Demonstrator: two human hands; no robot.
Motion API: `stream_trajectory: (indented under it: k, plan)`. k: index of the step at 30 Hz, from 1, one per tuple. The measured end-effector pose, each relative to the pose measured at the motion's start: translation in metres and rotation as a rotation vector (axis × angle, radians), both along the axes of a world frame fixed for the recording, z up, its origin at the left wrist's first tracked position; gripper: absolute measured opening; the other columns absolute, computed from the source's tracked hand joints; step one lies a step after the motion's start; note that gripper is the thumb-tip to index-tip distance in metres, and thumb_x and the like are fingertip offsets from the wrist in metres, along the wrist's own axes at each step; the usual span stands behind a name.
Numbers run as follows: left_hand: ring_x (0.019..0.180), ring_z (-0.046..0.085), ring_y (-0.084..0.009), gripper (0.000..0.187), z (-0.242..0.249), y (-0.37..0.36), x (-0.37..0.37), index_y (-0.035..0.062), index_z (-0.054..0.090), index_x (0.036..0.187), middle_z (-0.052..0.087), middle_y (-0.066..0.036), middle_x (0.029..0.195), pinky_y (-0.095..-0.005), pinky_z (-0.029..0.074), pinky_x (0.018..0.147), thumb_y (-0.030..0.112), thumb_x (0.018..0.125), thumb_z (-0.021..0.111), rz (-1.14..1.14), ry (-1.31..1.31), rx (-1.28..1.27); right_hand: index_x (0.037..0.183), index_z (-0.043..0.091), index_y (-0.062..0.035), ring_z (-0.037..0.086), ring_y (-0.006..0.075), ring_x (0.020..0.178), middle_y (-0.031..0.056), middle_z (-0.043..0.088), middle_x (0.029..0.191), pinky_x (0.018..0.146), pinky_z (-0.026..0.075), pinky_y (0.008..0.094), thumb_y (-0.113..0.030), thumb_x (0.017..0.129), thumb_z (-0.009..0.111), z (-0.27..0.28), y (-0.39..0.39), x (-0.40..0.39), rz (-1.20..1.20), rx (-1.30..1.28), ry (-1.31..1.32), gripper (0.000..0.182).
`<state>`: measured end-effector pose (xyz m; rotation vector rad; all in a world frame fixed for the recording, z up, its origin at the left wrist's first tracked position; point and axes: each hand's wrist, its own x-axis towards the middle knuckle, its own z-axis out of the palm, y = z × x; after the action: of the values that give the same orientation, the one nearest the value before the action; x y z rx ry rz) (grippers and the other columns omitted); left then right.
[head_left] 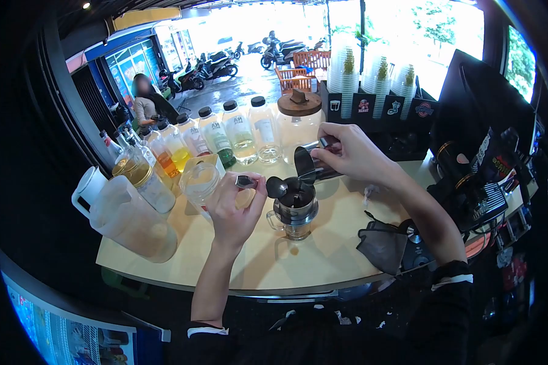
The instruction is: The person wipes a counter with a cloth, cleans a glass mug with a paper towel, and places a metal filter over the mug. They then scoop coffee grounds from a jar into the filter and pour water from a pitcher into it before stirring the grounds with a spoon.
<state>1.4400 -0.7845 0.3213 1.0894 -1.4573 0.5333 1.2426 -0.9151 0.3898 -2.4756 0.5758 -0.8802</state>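
A spoon (277, 187) is pinched in the fingers of my left hand (232, 210), its dark bowl beside the rim of a metal coffee dripper (296, 213). That dripper sits on a small glass mug (297, 232) on the counter. Above it, my right hand (354, 152) is closed on a metal pitcher (305, 165), which tilts with its mouth toward the dripper. The dripper's inside looks dark, and I cannot make out any stream of liquid. Near my left hand stands a clear plastic container (200, 182).
Several capped bottles (240, 137) and a wooden-lidded jar (299, 125) line the counter's back. A large plastic jug (131, 219) stands left. Stacked cups (344, 73) rise behind; a dark cloth (382, 246) lies right. A person (145, 103) is outside.
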Motion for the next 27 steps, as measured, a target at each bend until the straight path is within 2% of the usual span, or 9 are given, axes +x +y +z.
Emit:
stream_trajectory:
  k: [9,13,15,17,19,21,25,27]
  plan:
    - [0.066,0.064,-0.016,0.015,0.002,0.001,-0.001,0.0042,0.061,0.083,0.064,-0.006,0.075,-0.0265,0.049,0.06,-0.001,0.074,0.072,0.021,-0.051,0.001,0.08,0.051,0.0059,0.043,0.0169,0.053,0.0102,0.046,0.057,0.052,0.038,0.0335,-0.015,0.081,0.067,-0.006,-0.003,-0.011,0.036,0.091,-0.07,0.027]
    - [0.067,0.064,-0.016,0.016,0.002,0.002,-0.001,0.0041,0.061,0.084,0.064,-0.006,0.077,-0.0264,0.049,0.06,0.0,0.075,0.072,0.039,-0.085,-0.006,0.079,0.051,0.0056,0.043,0.0153,0.053,0.0097,0.046,0.057,0.052,0.038,0.0332,-0.015,0.081,0.068,0.001,0.006,-0.01,-0.005,0.041,-0.003,0.027]
    - [0.068,0.065,-0.0164,0.013,0.003,0.005,-0.004,0.0032,0.063,0.083,0.065,-0.006,0.077,-0.0266,0.049,0.061,0.0,0.075,0.073,0.044,-0.066,0.005,0.075,0.048,0.0022,0.033,0.0048,0.056,-0.0007,0.038,0.06,0.048,0.029,0.0245,-0.015,0.084,0.067,-0.001,0.008,-0.007,0.041,0.071,-0.043,0.027]
    - [0.069,0.065,-0.0167,0.011,0.004,0.007,-0.004,0.0022,0.065,0.082,0.065,-0.007,0.077,-0.0267,0.049,0.062,0.001,0.075,0.073,0.051,-0.046,0.016,0.076,0.047,0.0019,0.033,0.0049,0.055,-0.0005,0.038,0.059,0.047,0.029,0.0246,-0.015,0.084,0.067,0.003,0.012,-0.005,0.036,0.041,-0.022,0.027]
    - [0.068,0.066,-0.0158,0.017,0.004,0.008,-0.002,0.0035,0.06,0.085,0.064,-0.006,0.077,-0.026,0.05,0.06,0.001,0.075,0.073,0.041,-0.097,-0.011,0.076,0.047,0.0017,0.034,0.005,0.055,-0.0002,0.038,0.059,0.047,0.03,0.0246,-0.014,0.084,0.067,0.005,0.013,-0.002,0.033,0.011,-0.001,0.027]
    - [0.068,0.066,-0.0158,0.017,0.004,0.009,-0.003,0.0034,0.06,0.086,0.063,-0.006,0.077,-0.0259,0.05,0.06,0.0,0.075,0.073,0.045,-0.096,-0.006,0.08,0.052,0.0053,0.047,0.0171,0.052,0.012,0.049,0.057,0.051,0.039,0.034,-0.015,0.08,0.068,0.005,0.014,0.002,0.029,0.011,0.013,0.026]
    - [0.068,0.066,-0.0158,0.017,0.004,0.01,-0.004,0.0033,0.06,0.086,0.063,-0.006,0.077,-0.0258,0.05,0.059,0.0,0.075,0.073,0.046,-0.105,0.0,0.081,0.053,0.0057,0.053,0.0197,0.053,0.0146,0.052,0.058,0.052,0.042,0.0354,-0.014,0.08,0.068,0.002,0.016,0.009,0.042,0.022,-0.008,0.025]
    - [0.068,0.066,-0.0159,0.017,0.004,0.011,-0.005,0.0032,0.06,0.086,0.063,-0.006,0.077,-0.0258,0.05,0.059,-0.001,0.075,0.072,0.041,-0.105,0.002,0.078,0.048,0.0017,0.037,0.008,0.054,0.0028,0.041,0.057,0.047,0.031,0.028,-0.015,0.083,0.068,-0.002,0.013,0.012,0.064,0.001,-0.035,0.026]
